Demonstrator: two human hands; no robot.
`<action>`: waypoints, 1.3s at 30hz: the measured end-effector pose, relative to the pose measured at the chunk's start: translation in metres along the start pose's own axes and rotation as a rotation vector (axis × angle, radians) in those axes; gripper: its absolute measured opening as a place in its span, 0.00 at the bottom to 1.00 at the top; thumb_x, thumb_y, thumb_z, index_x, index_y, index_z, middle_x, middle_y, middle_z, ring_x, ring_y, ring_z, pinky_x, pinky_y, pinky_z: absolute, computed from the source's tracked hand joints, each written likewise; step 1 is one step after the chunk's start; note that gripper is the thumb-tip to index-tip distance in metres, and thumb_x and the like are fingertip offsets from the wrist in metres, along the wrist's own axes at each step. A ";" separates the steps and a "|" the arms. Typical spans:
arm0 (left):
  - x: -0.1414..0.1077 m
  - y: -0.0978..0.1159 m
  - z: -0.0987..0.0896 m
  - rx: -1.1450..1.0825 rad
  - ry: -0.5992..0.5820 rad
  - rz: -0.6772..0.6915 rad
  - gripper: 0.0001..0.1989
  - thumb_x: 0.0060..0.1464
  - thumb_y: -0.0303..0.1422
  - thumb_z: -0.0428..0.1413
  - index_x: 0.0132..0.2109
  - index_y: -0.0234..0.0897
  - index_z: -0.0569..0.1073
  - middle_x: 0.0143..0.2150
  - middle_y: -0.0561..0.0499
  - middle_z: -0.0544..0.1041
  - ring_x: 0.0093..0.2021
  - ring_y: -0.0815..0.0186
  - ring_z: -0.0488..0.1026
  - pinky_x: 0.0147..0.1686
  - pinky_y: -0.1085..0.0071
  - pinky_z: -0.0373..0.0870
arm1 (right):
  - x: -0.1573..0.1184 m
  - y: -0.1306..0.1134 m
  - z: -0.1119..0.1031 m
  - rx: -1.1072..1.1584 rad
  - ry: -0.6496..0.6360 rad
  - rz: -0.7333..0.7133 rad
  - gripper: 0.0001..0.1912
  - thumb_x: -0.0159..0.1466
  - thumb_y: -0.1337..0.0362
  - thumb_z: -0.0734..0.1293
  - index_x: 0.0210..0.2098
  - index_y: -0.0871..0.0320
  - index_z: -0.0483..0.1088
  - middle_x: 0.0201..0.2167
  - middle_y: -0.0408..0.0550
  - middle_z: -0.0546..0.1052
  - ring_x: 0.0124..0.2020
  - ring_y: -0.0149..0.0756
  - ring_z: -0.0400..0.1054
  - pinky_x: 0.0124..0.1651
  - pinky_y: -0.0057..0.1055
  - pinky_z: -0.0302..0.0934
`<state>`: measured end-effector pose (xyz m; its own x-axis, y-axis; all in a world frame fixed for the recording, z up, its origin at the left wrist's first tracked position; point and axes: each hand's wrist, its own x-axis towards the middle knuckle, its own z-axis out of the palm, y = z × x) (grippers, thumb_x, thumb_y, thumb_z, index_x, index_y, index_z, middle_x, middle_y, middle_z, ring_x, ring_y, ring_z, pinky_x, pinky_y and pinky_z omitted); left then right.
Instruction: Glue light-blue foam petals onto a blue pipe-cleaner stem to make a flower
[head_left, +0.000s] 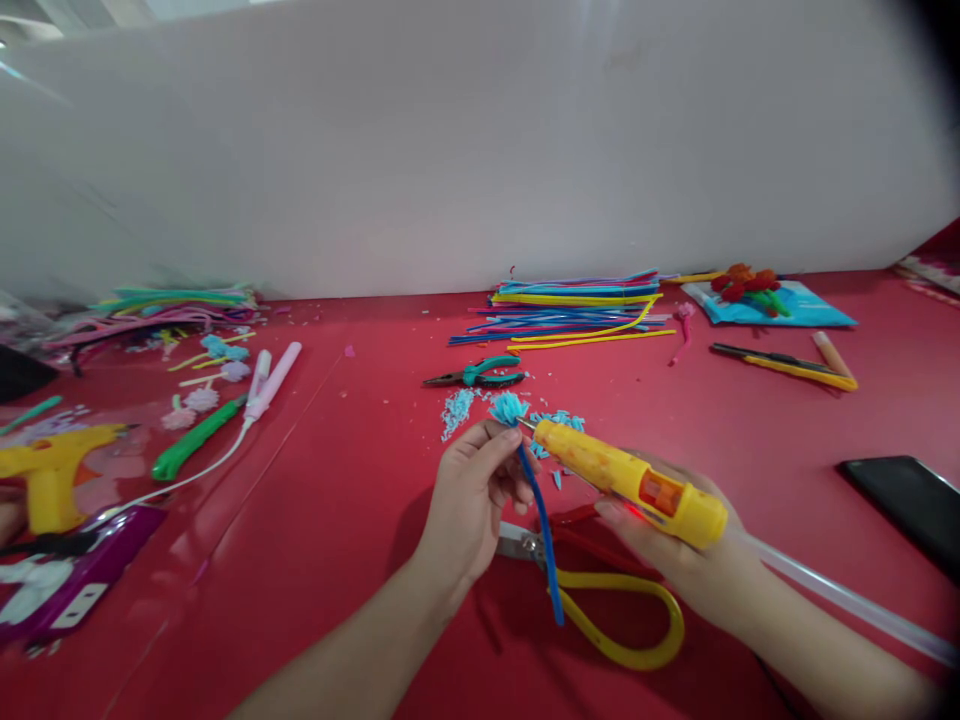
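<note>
Near the middle of the red table, my left hand [476, 490] pinches a blue pipe-cleaner stem [547, 545] just under its fluffy light-blue flower head [509, 407]. The stem hangs down toward me. Wrapped round a yellow glue gun [607, 460], my right hand [675, 520] holds it from the right, its metal nozzle at the base of the flower head. A clear glue stick [847, 595] sticks out of the gun's back end. Scissors with a yellow and a red handle [637, 655] lie under my hands. Light-blue clippings [457, 410] are scattered behind the flower.
Teal-handled pliers [491, 374] and bundled pipe cleaners [577, 300] lie farther back. At left are another yellow glue gun [56, 470], a green cutter [196, 440], a pink straightener [270, 382] and a purple power strip [97, 575]. A black phone [907, 505] lies right.
</note>
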<state>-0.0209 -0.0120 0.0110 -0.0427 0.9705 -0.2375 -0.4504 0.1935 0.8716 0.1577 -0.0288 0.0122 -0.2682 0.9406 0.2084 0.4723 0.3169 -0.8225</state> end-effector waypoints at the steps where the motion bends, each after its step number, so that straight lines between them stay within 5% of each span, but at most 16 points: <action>1: 0.000 0.000 0.000 0.000 0.000 -0.001 0.10 0.47 0.32 0.58 0.24 0.35 0.65 0.16 0.58 0.68 0.11 0.77 0.62 0.10 0.82 0.58 | 0.000 0.000 0.000 -0.003 -0.003 -0.002 0.11 0.61 0.56 0.62 0.31 0.58 0.67 0.26 0.45 0.72 0.26 0.32 0.66 0.28 0.27 0.63; 13: 0.003 -0.001 -0.003 0.015 0.029 0.021 0.08 0.48 0.33 0.57 0.27 0.34 0.68 0.19 0.57 0.70 0.12 0.78 0.63 0.10 0.83 0.58 | 0.005 -0.002 -0.001 0.034 0.021 0.105 0.11 0.60 0.56 0.62 0.30 0.58 0.68 0.22 0.44 0.71 0.23 0.32 0.64 0.25 0.27 0.61; 21: 0.006 0.002 -0.004 0.025 0.073 -0.021 0.08 0.47 0.34 0.58 0.29 0.33 0.70 0.21 0.56 0.72 0.14 0.79 0.63 0.12 0.84 0.57 | 0.034 0.030 -0.025 0.047 -0.019 0.226 0.10 0.55 0.61 0.63 0.34 0.61 0.67 0.26 0.45 0.71 0.25 0.32 0.65 0.26 0.27 0.60; 24: 0.007 0.001 -0.005 0.031 0.055 -0.007 0.08 0.46 0.34 0.58 0.29 0.33 0.70 0.21 0.56 0.72 0.15 0.79 0.63 0.13 0.83 0.57 | 0.043 0.043 -0.032 -0.212 -0.016 0.350 0.16 0.58 0.56 0.60 0.37 0.61 0.69 0.24 0.44 0.72 0.21 0.31 0.64 0.22 0.25 0.56; 28: 0.007 0.000 -0.005 0.044 0.010 -0.002 0.07 0.46 0.33 0.58 0.29 0.33 0.70 0.22 0.56 0.72 0.15 0.79 0.62 0.13 0.82 0.57 | 0.050 0.055 -0.037 -0.677 -0.011 0.461 0.27 0.62 0.47 0.53 0.26 0.62 0.70 0.20 0.51 0.72 0.23 0.38 0.68 0.22 0.28 0.53; 39: 0.006 -0.008 -0.002 0.117 -0.056 -0.026 0.07 0.49 0.33 0.56 0.28 0.33 0.69 0.21 0.55 0.72 0.14 0.78 0.62 0.13 0.82 0.54 | 0.044 0.045 -0.035 -1.001 -0.009 0.381 0.27 0.64 0.50 0.54 0.26 0.64 0.71 0.23 0.63 0.75 0.27 0.50 0.72 0.27 0.34 0.55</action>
<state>-0.0193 -0.0076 0.0018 0.0193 0.9707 -0.2394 -0.3432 0.2313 0.9103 0.1965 0.0306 0.0031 0.0381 0.9990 0.0225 0.9990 -0.0376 -0.0232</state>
